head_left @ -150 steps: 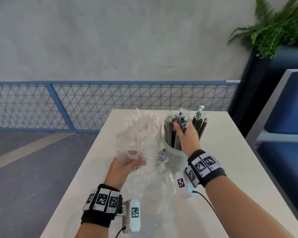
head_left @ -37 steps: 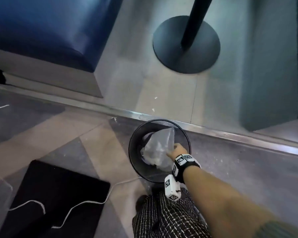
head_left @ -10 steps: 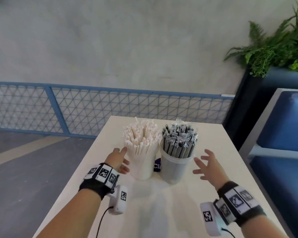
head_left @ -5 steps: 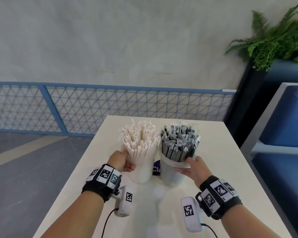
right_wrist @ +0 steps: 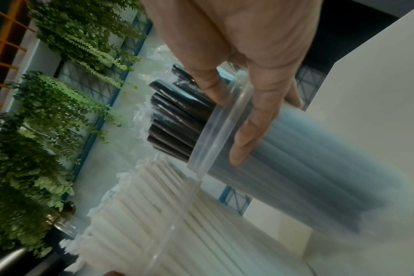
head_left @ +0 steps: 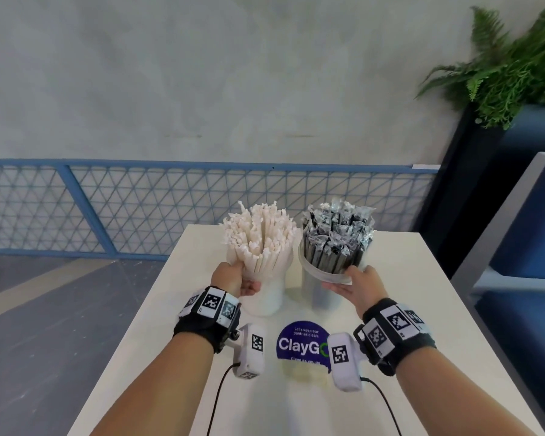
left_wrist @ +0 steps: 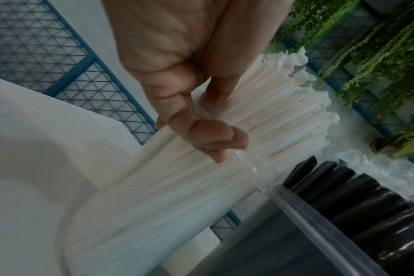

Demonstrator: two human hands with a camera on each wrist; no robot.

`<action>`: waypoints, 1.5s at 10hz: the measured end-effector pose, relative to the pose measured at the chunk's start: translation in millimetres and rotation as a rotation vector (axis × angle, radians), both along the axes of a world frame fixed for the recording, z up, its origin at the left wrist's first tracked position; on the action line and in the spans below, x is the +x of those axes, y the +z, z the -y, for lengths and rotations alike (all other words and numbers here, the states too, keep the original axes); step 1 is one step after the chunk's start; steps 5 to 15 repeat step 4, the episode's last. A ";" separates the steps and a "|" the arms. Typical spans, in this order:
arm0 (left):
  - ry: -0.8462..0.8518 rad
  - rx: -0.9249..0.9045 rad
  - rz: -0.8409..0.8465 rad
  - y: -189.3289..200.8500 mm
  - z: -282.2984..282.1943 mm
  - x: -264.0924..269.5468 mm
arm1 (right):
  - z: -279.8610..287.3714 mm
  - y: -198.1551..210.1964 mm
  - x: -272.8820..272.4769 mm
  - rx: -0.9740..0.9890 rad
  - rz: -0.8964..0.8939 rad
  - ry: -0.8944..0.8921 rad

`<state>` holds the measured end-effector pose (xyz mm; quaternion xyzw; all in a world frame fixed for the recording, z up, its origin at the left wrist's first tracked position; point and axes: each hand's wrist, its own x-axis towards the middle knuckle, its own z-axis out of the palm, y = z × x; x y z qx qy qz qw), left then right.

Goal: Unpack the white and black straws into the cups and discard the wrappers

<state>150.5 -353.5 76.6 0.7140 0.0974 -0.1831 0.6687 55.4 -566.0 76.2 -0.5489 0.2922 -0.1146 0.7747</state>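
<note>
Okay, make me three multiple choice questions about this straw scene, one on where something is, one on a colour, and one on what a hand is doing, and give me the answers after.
1. Where does the cup of white straws stand relative to the cup of black straws?
A. to its left
B. to its right
C. stacked on top

2. What colour is the round ClayGo sticker on the table?
A. red
B. dark blue
C. yellow

3. What is the right hand doing?
A. lying flat on the table
B. holding the black-straw cup at its rim
C. holding a wrapper

Answers: 1 A, the head view shows white on the left; 2 B, white lettering on dark blue; 3 B, the right wrist view shows the grip around the rim.
</note>
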 end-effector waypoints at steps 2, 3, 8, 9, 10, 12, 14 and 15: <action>0.021 -0.023 0.010 -17.2 14.0 27.3 | 11.5 -2.1 29.4 0.094 -0.106 -0.051; -0.005 -0.014 -0.023 -20.1 15.3 30.8 | 12.4 0.8 29.2 0.088 -0.102 -0.042; -0.020 -0.039 -0.046 -23.2 13.4 32.3 | 15.1 -4.4 26.3 0.069 -0.077 -0.041; -0.020 -0.039 -0.046 -23.2 13.4 32.3 | 15.1 -4.4 26.3 0.069 -0.077 -0.041; -0.020 -0.039 -0.046 -23.2 13.4 32.3 | 15.1 -4.4 26.3 0.069 -0.077 -0.041; -0.020 -0.039 -0.046 -23.2 13.4 32.3 | 15.1 -4.4 26.3 0.069 -0.077 -0.041; -0.020 -0.039 -0.046 -23.2 13.4 32.3 | 15.1 -4.4 26.3 0.069 -0.077 -0.041; -0.020 -0.039 -0.046 -23.2 13.4 32.3 | 15.1 -4.4 26.3 0.069 -0.077 -0.041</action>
